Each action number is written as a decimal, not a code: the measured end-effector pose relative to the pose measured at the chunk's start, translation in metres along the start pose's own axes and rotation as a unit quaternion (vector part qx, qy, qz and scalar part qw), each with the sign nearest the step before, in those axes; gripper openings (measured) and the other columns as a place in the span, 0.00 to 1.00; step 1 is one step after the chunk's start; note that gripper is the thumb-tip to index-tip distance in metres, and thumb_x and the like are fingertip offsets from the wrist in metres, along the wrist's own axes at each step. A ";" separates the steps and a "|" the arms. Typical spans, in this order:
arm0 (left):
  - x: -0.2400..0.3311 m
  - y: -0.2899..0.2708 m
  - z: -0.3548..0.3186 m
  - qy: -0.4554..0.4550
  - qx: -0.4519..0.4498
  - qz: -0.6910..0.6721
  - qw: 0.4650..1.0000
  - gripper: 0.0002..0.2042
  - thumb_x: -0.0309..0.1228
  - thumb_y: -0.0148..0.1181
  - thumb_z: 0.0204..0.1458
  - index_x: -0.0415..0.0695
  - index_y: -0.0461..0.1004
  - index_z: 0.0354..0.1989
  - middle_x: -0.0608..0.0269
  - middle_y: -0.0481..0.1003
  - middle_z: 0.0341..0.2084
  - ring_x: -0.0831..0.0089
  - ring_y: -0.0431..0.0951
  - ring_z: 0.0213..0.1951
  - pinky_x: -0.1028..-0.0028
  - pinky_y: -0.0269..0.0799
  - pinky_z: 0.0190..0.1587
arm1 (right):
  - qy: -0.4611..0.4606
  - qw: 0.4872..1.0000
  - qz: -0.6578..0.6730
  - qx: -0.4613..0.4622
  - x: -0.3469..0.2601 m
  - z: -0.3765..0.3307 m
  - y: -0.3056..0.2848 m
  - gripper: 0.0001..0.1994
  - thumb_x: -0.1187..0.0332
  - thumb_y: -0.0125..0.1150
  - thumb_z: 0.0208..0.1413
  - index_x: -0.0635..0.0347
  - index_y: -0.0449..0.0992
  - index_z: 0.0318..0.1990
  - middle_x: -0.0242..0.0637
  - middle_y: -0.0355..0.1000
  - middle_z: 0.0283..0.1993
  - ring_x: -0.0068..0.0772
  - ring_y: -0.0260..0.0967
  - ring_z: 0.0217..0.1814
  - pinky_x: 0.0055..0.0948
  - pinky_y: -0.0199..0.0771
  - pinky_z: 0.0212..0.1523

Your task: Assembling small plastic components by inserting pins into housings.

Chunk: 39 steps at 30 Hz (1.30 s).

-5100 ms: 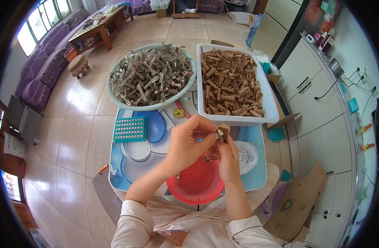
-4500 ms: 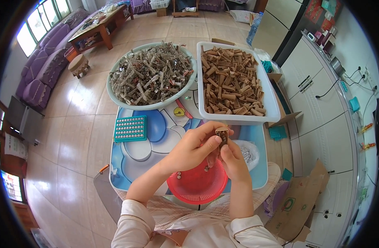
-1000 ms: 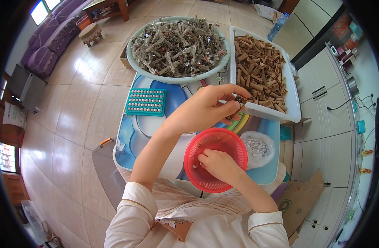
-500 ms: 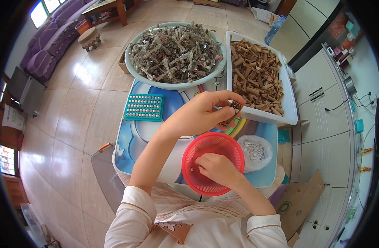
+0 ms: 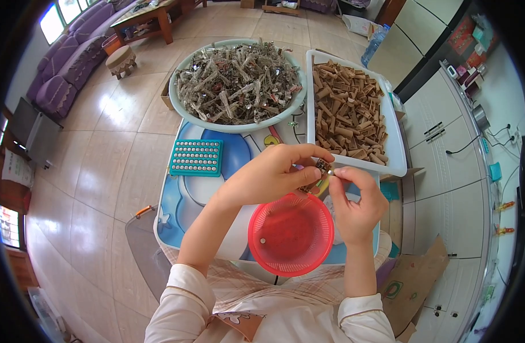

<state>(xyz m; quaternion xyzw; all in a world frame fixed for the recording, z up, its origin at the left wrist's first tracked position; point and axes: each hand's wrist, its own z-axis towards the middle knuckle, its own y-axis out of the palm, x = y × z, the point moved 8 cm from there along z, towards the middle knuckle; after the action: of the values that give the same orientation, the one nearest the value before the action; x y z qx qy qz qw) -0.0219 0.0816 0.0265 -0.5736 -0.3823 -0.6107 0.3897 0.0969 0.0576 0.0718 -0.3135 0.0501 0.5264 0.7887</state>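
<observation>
Left hand (image 5: 274,174) and right hand (image 5: 357,200) meet fingertip to fingertip, both pinching a small brown block (image 5: 321,166) above the red plastic basket (image 5: 291,234); white tray of brown pieces (image 5: 397,154) just beyond.

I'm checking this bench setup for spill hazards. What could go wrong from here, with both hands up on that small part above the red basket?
1. The left hand and right hand pinch the small brown part by the fingertips only; it could slip and miss the red basket.
2. The white tray of brown pieces sits close by the right hand, so a bump might scatter them.
3. The basket overhangs the table's near edge and could tip.
</observation>
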 end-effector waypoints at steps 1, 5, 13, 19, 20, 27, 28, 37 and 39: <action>0.000 -0.001 -0.001 0.002 0.003 0.013 1.000 0.13 0.21 0.46 0.51 0.39 0.66 0.46 0.67 0.68 0.25 0.84 0.68 0.27 0.82 0.69 0.30 | 0.000 1.000 0.001 0.000 -0.001 0.000 0.002 0.13 0.80 0.62 0.38 0.60 0.69 0.33 0.36 0.70 0.27 0.32 0.69 0.25 0.22 0.69 0.25; 0.001 -0.003 -0.001 0.009 0.016 0.053 0.998 0.13 0.20 0.48 0.50 0.38 0.66 0.45 0.66 0.68 0.24 0.83 0.68 0.26 0.82 0.68 0.30 | -0.022 1.000 -0.013 -0.003 -0.005 0.000 0.005 0.12 0.81 0.62 0.38 0.60 0.69 0.32 0.36 0.71 0.28 0.29 0.69 0.26 0.22 0.69 0.26; -0.001 -0.006 0.002 0.064 0.046 0.137 0.987 0.12 0.23 0.50 0.46 0.36 0.69 0.41 0.59 0.72 0.18 0.78 0.72 0.21 0.78 0.67 0.25 | 0.083 0.992 0.006 -0.097 0.008 0.011 0.017 0.11 0.79 0.61 0.39 0.58 0.68 0.31 0.35 0.68 0.24 0.30 0.66 0.24 0.26 0.67 0.24; -0.002 0.002 -0.003 -0.008 -0.028 0.013 0.999 0.13 0.20 0.47 0.50 0.37 0.67 0.45 0.65 0.71 0.26 0.85 0.69 0.27 0.83 0.68 0.30 | 0.294 0.897 0.297 -0.147 0.051 -0.003 0.032 0.13 0.69 0.64 0.43 0.58 0.66 0.35 0.24 0.62 0.27 0.13 0.56 0.28 0.15 0.59 0.26; -0.002 0.003 -0.003 -0.014 -0.037 -0.036 0.999 0.13 0.21 0.47 0.50 0.37 0.66 0.46 0.66 0.71 0.27 0.85 0.69 0.28 0.83 0.68 0.30 | 0.295 0.897 0.295 -0.148 0.056 -0.008 0.033 0.13 0.69 0.64 0.43 0.58 0.66 0.35 0.24 0.62 0.27 0.13 0.56 0.28 0.15 0.59 0.26; -0.001 -0.014 -0.003 0.028 0.035 0.053 0.998 0.11 0.24 0.50 0.48 0.38 0.69 0.41 0.61 0.72 0.23 0.79 0.72 0.23 0.79 0.70 0.26 | 0.204 0.852 0.152 -0.458 0.020 -0.106 0.101 0.10 0.69 0.57 0.44 0.63 0.69 0.34 0.41 0.68 0.32 0.36 0.68 0.36 0.28 0.67 0.37; 0.001 -0.014 -0.002 0.026 0.035 0.050 0.998 0.11 0.24 0.50 0.48 0.38 0.69 0.41 0.61 0.72 0.23 0.79 0.72 0.23 0.79 0.70 0.26 | 0.188 0.841 0.146 -0.486 0.010 -0.122 0.107 0.11 0.69 0.57 0.43 0.62 0.69 0.34 0.43 0.67 0.33 0.42 0.67 0.37 0.31 0.67 0.38; 0.001 -0.011 -0.003 0.008 0.007 0.054 0.998 0.12 0.21 0.46 0.51 0.38 0.67 0.45 0.67 0.68 0.22 0.84 0.68 0.24 0.83 0.68 0.27 | 0.052 0.846 0.037 -0.530 -0.003 -0.161 0.128 0.08 0.72 0.55 0.41 0.59 0.68 0.32 0.40 0.64 0.28 0.40 0.66 0.32 0.35 0.70 0.31; 0.001 -0.012 -0.003 -0.002 0.006 0.049 0.999 0.12 0.21 0.46 0.51 0.39 0.67 0.45 0.67 0.69 0.23 0.84 0.68 0.25 0.83 0.69 0.28 | 0.065 0.868 0.035 -0.491 0.000 -0.147 0.118 0.07 0.73 0.56 0.40 0.60 0.68 0.29 0.39 0.64 0.27 0.41 0.67 0.30 0.35 0.69 0.31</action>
<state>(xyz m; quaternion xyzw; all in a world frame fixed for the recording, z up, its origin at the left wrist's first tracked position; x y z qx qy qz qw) -0.0338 0.0836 0.0270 -0.5906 -0.3583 -0.5870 0.4222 0.0315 0.0067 -0.0974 -0.6920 -0.1531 0.4884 0.5091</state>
